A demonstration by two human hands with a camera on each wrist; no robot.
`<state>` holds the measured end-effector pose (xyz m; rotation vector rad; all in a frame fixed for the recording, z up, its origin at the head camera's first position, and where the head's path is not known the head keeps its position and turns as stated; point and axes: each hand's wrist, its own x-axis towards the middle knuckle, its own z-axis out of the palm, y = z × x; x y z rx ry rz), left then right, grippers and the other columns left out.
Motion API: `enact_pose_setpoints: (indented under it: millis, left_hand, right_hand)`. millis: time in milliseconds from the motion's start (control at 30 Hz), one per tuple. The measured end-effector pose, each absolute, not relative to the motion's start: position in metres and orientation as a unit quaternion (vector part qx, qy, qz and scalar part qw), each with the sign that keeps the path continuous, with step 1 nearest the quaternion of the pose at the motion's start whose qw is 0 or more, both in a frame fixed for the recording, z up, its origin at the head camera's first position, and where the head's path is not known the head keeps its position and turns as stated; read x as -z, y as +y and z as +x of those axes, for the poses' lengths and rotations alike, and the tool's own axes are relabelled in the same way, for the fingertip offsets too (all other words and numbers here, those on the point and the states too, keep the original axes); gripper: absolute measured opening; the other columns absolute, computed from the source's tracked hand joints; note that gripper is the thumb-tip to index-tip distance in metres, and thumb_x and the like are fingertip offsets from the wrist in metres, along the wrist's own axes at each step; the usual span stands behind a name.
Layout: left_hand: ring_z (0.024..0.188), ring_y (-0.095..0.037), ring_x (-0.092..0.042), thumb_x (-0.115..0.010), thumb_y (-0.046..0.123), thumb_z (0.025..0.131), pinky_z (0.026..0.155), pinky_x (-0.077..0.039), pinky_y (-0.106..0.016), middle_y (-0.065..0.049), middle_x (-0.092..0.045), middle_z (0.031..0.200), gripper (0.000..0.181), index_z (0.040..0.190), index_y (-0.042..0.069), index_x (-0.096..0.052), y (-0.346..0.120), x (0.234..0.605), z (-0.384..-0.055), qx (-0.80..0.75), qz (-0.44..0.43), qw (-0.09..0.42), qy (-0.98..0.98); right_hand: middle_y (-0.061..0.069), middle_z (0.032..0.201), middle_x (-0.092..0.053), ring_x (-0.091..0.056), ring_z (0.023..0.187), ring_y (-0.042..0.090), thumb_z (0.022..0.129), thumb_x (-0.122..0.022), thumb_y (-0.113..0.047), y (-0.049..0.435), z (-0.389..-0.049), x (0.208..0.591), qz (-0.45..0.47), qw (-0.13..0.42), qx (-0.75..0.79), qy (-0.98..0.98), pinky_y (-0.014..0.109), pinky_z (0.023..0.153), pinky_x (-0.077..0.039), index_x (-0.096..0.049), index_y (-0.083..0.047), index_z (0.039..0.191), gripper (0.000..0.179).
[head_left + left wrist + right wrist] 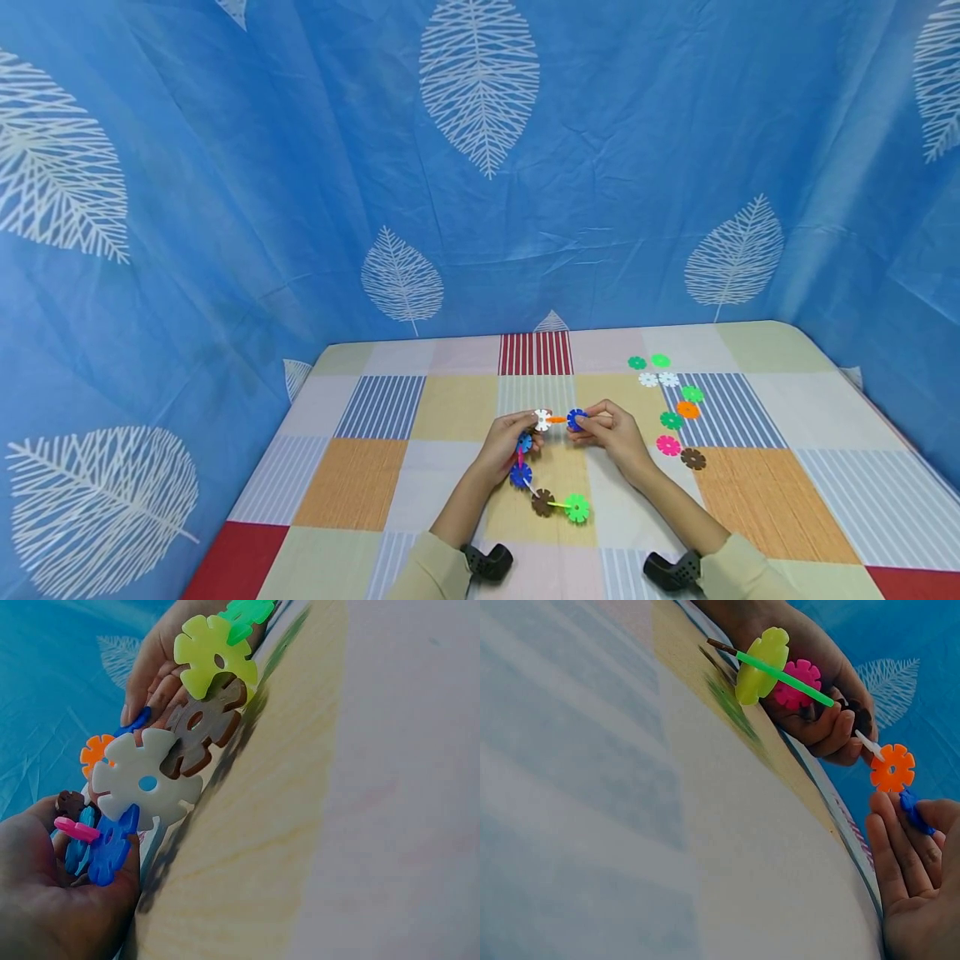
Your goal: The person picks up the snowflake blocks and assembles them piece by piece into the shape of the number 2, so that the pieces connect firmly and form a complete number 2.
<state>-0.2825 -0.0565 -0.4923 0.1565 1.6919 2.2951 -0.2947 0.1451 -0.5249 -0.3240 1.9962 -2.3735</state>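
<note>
A chain of notched plastic flower discs runs between both hands. My left hand (504,446) grips it near a white disc (542,420), with a small brown disc (70,803) by the fingers. My right hand (617,440) pinches a blue disc (576,419) between thumb and fingers, and that disc joins the edge of an orange disc (892,769). From the left hand the rest hangs in a curve: a light blue disc (524,442), a pink one (77,829), a darker blue disc (521,476), a white one (142,780), a brown disc (543,502), a yellow one (214,656) and a green disc (577,508).
Loose discs lie right of the hands on the patchwork tablecloth (450,467): several green ones (692,394), two white (648,380), an orange disc (687,410), a pink disc (668,446) and a brown disc (693,458). A blue leaf-print curtain (585,208) encloses the table.
</note>
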Motion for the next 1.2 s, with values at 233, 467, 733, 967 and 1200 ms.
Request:
enact_pose_setpoints:
  millis: [233, 467, 733, 967, 1200]
  left_hand:
    - [0.051, -0.005, -0.054, -0.049, 0.006, 0.094, 0.050, -0.047, -0.017, -0.002, -0.058, 0.064, 0.025, 0.106, -0.015, -0.054, -0.056, 0.504, -0.291, -0.793, 0.053, 0.152, 0.588]
    - [0.051, -0.005, -0.054, -0.050, 0.008, 0.094, 0.050, -0.046, -0.017, -0.001, -0.058, 0.061, 0.032, 0.113, -0.017, -0.054, -0.057, 0.517, -0.296, -0.789, 0.064, 0.151, 0.593]
    - [0.056, -0.006, -0.058, -0.050, 0.009, 0.094, 0.055, -0.049, -0.018, -0.002, -0.061, 0.065, 0.034, 0.116, -0.016, -0.054, -0.058, 0.517, -0.297, -0.776, 0.081, 0.165, 0.603]
    - [0.057, -0.006, -0.058, -0.050, 0.011, 0.095, 0.055, -0.050, -0.017, -0.003, -0.062, 0.069, 0.036, 0.120, -0.014, -0.052, -0.059, 0.516, -0.298, -0.791, 0.076, 0.175, 0.581]
    - [0.059, -0.006, -0.058, -0.048, 0.011, 0.096, 0.056, -0.050, -0.017, -0.006, -0.062, 0.074, 0.036, 0.124, -0.011, -0.050, -0.062, 0.513, -0.299, -0.798, 0.076, 0.181, 0.570]
  right_hand:
    - [0.025, 0.084, -0.066, -0.067, 0.073, 0.030, 0.089, -0.061, -0.006, 0.145, -0.293, 0.525, -0.108, 0.019, 0.764, 0.635, 0.039, 0.069, -0.054, -0.043, 0.013, 0.097, 0.028]
    - [0.028, 0.084, -0.064, -0.066, 0.076, 0.035, 0.089, -0.060, -0.006, 0.142, -0.290, 0.524, -0.125, 0.044, 0.758, 0.639, 0.040, 0.071, -0.053, -0.041, 0.013, 0.096, 0.028]
    - [0.032, 0.084, -0.063, -0.066, 0.076, 0.038, 0.090, -0.057, -0.001, 0.142, -0.290, 0.524, -0.137, 0.058, 0.757, 0.636, 0.041, 0.071, -0.053, -0.038, 0.014, 0.094, 0.024]
    - [0.030, 0.084, -0.064, -0.066, 0.074, 0.037, 0.092, -0.057, -0.009, 0.150, -0.296, 0.519, -0.170, 0.049, 0.731, 0.659, 0.042, 0.069, -0.054, -0.043, 0.014, 0.102, 0.028]
    - [0.018, 0.073, -0.063, -0.057, 0.057, 0.028, 0.088, -0.060, -0.004, 0.215, -0.301, 0.486, -0.239, 0.012, 0.533, 0.811, 0.031, 0.047, -0.047, -0.059, 0.008, 0.112, 0.027]
